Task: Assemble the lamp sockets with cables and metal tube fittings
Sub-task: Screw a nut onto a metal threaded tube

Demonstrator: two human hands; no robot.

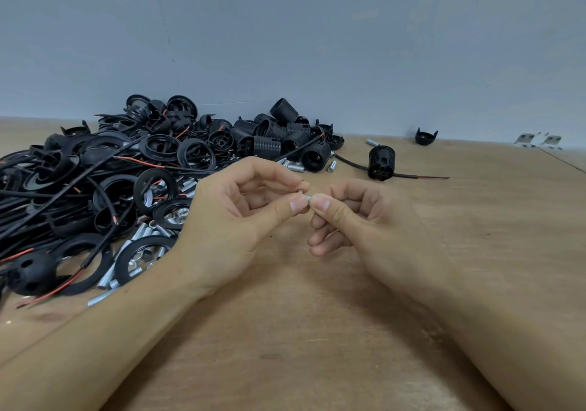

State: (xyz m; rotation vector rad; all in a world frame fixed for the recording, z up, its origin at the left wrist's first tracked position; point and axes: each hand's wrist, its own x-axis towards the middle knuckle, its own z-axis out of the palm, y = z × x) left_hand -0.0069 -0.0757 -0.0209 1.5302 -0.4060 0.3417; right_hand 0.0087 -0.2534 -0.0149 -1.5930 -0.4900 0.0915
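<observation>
Far left of tabletop (317,331): heap of black rings (155,185), black cables (63,188) with red ends, loose metal tubes (139,231). Behind it, ribbed black sockets (269,138) are piled against the wall. Centre: a small silvery tube fitting (308,198) is pinched at fingertips by left hand (234,217) and right hand (358,217); mostly hidden by thumbs. Right: one socket on a cable (382,161) is laid apart; a lone black cap (426,136) sits beyond.
</observation>
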